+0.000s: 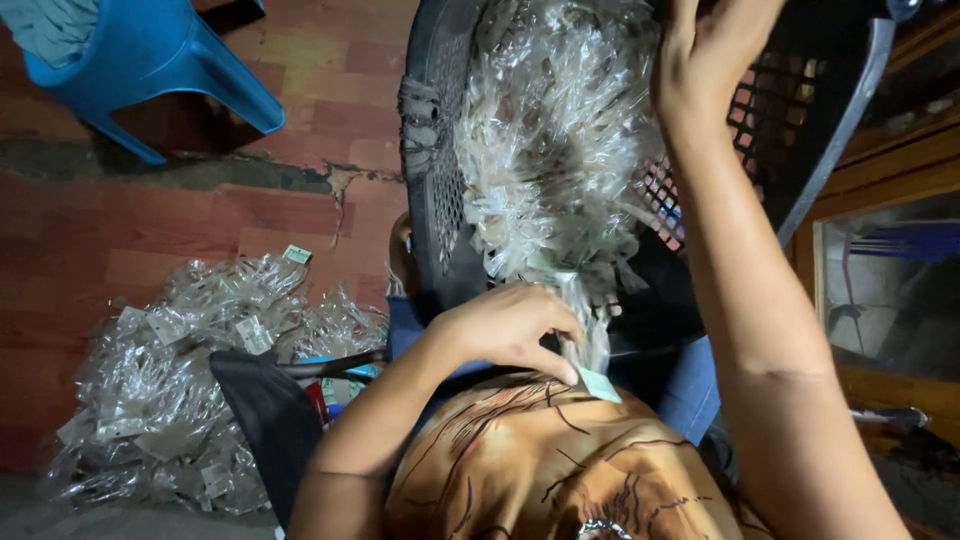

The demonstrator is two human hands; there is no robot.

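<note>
A black plastic basket (432, 180) stands tilted on my lap, packed with a heap of small clear plastic packets (550, 130). My left hand (510, 325) pinches one clear packet with a pale card label (597, 375) at the basket's lower lip, pulling it out over my brown patterned shirt. My right hand (715, 45) is raised at the top of the frame, fingers curled on the upper edge of the packet heap and basket; its fingertips are cut off by the frame.
A large pile of the same clear packets (190, 380) lies on the red tiled floor at the left. A blue plastic chair (160, 60) stands at top left. Wooden furniture with a glass panel (890, 280) is on the right.
</note>
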